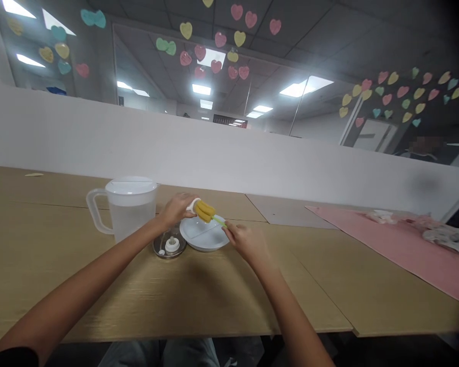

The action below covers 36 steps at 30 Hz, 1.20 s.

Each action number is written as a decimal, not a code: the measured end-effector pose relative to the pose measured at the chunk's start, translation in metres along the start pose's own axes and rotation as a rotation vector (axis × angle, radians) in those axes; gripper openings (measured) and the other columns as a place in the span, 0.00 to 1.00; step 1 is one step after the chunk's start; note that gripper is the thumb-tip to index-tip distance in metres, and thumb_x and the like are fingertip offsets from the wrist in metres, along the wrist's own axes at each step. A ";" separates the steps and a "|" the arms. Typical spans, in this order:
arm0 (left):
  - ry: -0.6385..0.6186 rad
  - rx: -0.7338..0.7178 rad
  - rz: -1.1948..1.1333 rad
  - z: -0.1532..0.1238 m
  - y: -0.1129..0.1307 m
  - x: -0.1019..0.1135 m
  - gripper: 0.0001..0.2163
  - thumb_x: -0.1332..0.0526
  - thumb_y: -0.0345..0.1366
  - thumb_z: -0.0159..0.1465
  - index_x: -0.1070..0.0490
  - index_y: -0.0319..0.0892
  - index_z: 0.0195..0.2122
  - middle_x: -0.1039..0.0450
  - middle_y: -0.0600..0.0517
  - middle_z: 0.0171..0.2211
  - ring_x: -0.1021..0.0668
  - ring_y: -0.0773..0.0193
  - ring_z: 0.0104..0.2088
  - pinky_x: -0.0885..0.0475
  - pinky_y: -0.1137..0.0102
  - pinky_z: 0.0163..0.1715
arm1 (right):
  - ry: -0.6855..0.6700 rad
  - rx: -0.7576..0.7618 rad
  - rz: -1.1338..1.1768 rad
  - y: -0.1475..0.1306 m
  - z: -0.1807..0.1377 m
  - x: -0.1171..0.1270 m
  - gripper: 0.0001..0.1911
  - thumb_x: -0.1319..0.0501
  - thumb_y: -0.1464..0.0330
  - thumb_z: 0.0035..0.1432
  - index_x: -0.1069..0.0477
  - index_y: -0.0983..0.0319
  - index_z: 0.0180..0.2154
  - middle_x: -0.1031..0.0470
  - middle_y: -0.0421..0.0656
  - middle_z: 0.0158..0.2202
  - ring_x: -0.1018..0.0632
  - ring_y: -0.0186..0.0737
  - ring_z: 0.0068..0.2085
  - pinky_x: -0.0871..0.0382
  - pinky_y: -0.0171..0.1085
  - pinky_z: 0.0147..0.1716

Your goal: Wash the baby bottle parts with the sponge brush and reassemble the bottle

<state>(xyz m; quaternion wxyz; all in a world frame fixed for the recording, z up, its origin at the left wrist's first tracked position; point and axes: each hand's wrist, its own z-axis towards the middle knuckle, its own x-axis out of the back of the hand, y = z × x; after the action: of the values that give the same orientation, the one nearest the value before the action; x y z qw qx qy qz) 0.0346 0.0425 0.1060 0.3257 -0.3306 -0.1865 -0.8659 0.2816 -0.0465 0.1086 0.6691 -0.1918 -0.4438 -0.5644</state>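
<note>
My left hand (pixel 178 206) is closed around a small white item (pixel 192 205) held above a white bowl (pixel 203 234). My right hand (pixel 241 238) pinches the thin green handle of a brush whose yellow sponge head (pixel 205 211) presses against that white item. The bowl sits on the wooden table (pixel 145 290) straight ahead. Just left of the bowl lies a small metal dish (pixel 169 246) with white parts in it.
A translucent lidded pitcher (pixel 127 208) stands left of the dish. A pink cloth (pixel 401 247) with crumpled fabric lies on the table at right, a grey mat (pixel 283 210) beside it. A white partition wall (pixel 214 153) runs behind the table.
</note>
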 end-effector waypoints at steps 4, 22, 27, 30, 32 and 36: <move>-0.032 -0.151 -0.027 0.002 0.027 -0.005 0.18 0.35 0.34 0.55 0.32 0.41 0.46 0.27 0.45 0.45 0.27 0.55 0.46 0.34 0.62 0.47 | -0.119 0.065 -0.115 -0.008 0.011 0.036 0.17 0.51 0.62 0.64 0.25 0.61 0.35 0.23 0.48 0.26 0.24 0.39 0.26 0.49 0.33 0.24; -0.137 -0.197 0.155 0.009 0.043 -0.009 0.17 0.35 0.30 0.54 0.33 0.41 0.45 0.28 0.45 0.43 0.27 0.55 0.44 0.35 0.65 0.43 | -0.140 -0.041 0.185 0.005 0.008 0.028 0.17 0.48 0.60 0.62 0.24 0.58 0.31 0.23 0.43 0.25 0.28 0.35 0.25 0.50 0.33 0.24; -0.167 -0.102 0.352 0.015 0.019 -0.013 0.14 0.39 0.23 0.55 0.32 0.38 0.42 0.27 0.43 0.40 0.27 0.54 0.43 0.35 0.62 0.43 | -0.123 -0.192 0.377 0.043 -0.016 0.015 0.24 0.51 0.55 0.61 0.25 0.60 0.25 0.27 0.42 0.20 0.30 0.36 0.23 0.49 0.32 0.22; -0.139 -0.128 0.405 0.006 0.008 -0.016 0.11 0.46 0.21 0.59 0.31 0.38 0.41 0.27 0.43 0.39 0.27 0.55 0.44 0.38 0.60 0.48 | -0.098 -0.332 0.416 0.068 -0.036 -0.004 0.23 0.51 0.55 0.60 0.25 0.61 0.28 0.27 0.41 0.21 0.29 0.36 0.25 0.47 0.31 0.23; -0.108 -0.151 0.409 -0.001 0.002 -0.016 0.13 0.48 0.22 0.60 0.31 0.39 0.42 0.27 0.44 0.40 0.28 0.56 0.46 0.41 0.58 0.52 | -0.132 -0.425 0.370 0.079 -0.046 -0.019 0.23 0.52 0.56 0.60 0.25 0.61 0.27 0.28 0.41 0.20 0.29 0.36 0.24 0.47 0.31 0.22; 0.031 -0.090 0.320 -0.006 0.003 -0.013 0.15 0.42 0.30 0.60 0.33 0.40 0.49 0.28 0.44 0.46 0.28 0.55 0.48 0.44 0.56 0.56 | -0.277 -0.529 0.280 0.079 -0.046 -0.045 0.20 0.53 0.61 0.62 0.25 0.62 0.32 0.24 0.45 0.25 0.25 0.38 0.27 0.44 0.31 0.23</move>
<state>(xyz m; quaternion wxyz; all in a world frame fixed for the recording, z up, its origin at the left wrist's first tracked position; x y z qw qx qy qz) 0.0417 0.0428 0.0926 0.4469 -0.3572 -0.0875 -0.8155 0.3732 -0.0320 0.0664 0.6006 -0.4930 -0.3379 -0.5310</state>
